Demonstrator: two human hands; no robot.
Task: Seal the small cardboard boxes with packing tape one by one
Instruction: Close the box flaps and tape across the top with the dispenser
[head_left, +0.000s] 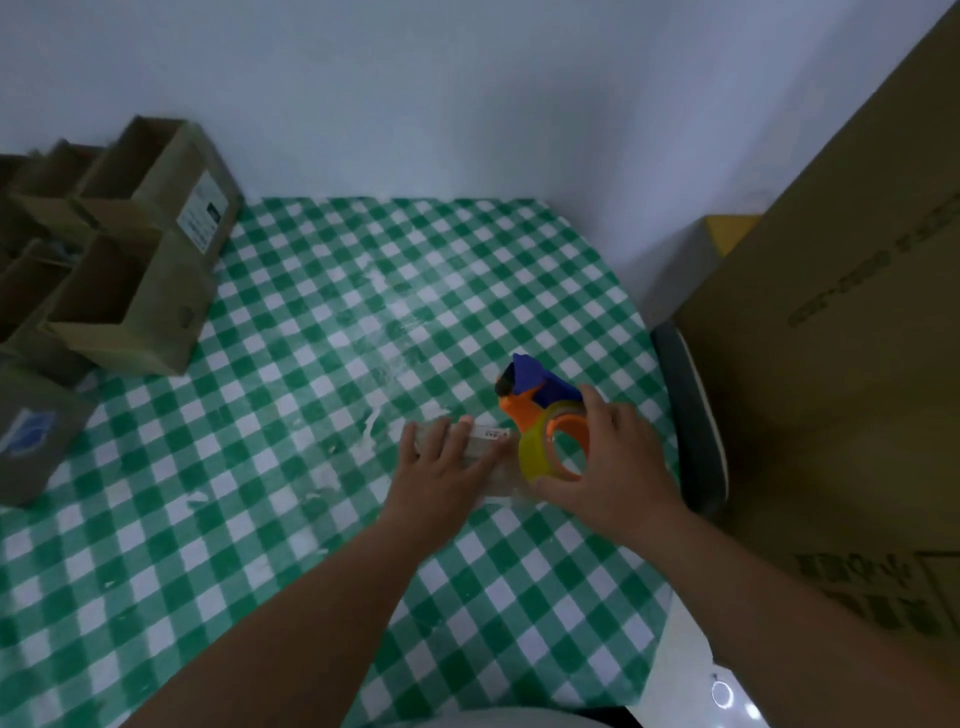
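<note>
Head view: left hand (441, 462) flat on small box (488, 457), right hand (613, 467) around tape dispenser (545, 415).

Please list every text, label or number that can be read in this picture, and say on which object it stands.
No text can be read here.
White label on the open cardboard box at the back left: too blurred.
Dark print on the large carton at the right: blurred characters, not legible.
Small white label on the small box under the left hand: too small.
Blue and white mark on the grey box at the left edge: blurred.
</note>
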